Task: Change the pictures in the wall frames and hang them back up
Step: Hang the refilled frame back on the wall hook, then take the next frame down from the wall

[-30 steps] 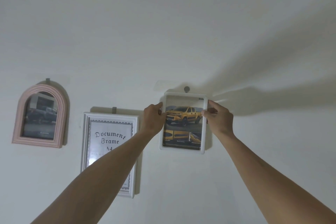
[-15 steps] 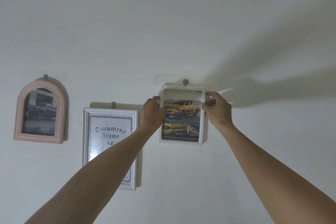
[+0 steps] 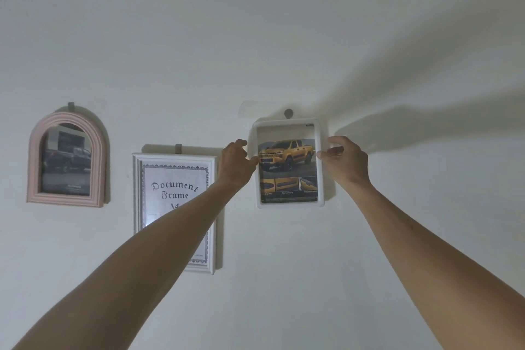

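Raised since a moment ago until the top edge meets the wall hook (image 3: 288,113), white truck-picture frame (image 3: 288,163), right of centre, looks light, rigid, breakable-fronted; best pinched mid-sides, as left hand (image 3: 237,160) and right hand (image 3: 345,159) do with curled fingers.

Centre right, the small white frame (image 3: 289,163) with a yellow pickup picture sits under its wall hook (image 3: 288,113). Left hand (image 3: 237,160) touches its left edge, right hand (image 3: 345,160) its right edge, fingers curled. Lower left: document frame (image 3: 174,212); far left: pink arched frame (image 3: 67,160).
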Action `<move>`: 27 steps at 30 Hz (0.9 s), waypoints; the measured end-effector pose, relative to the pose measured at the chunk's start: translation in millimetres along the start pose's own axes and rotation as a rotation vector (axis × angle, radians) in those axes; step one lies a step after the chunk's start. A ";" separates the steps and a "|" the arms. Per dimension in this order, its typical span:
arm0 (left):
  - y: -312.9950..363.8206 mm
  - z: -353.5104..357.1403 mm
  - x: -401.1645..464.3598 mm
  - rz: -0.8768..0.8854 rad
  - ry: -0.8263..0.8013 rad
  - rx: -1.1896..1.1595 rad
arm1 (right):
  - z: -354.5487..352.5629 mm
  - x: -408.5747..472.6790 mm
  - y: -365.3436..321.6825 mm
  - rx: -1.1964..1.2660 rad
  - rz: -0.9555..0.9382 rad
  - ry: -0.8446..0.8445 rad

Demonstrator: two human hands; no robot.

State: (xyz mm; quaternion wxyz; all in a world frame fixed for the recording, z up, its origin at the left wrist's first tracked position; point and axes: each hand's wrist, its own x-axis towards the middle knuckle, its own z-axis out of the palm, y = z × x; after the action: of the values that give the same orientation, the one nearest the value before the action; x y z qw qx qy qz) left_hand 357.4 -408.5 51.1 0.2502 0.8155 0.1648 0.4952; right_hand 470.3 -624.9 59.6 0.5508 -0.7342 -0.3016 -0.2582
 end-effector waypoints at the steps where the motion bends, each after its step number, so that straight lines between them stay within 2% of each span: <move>1: 0.8 -0.9 -3.3 -0.004 0.004 -0.005 | -2.2 -4.4 0.9 -0.007 0.007 -0.005; 7: -3.1 2.9 -47.0 -0.024 0.032 -0.018 | -7.4 -44.4 23.1 -0.084 0.058 -0.056; 10: -18.2 17.6 -88.1 -0.043 -0.012 -0.067 | -4.0 -78.0 43.0 -0.109 0.109 -0.115; 18: -72.5 66.3 -220.2 -0.213 -0.313 0.030 | 11.8 -193.3 105.5 -0.154 0.287 -0.341; 27: -125.3 98.9 -356.1 -0.485 -0.708 0.208 | 10.5 -315.4 193.7 -0.430 0.559 -0.654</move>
State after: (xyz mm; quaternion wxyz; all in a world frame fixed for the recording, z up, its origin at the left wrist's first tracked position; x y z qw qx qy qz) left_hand 280.7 -513.9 -316.7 0.3168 0.8934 0.3045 0.0932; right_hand 395.7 -705.6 -294.0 0.3110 -0.9271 -0.1898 0.0878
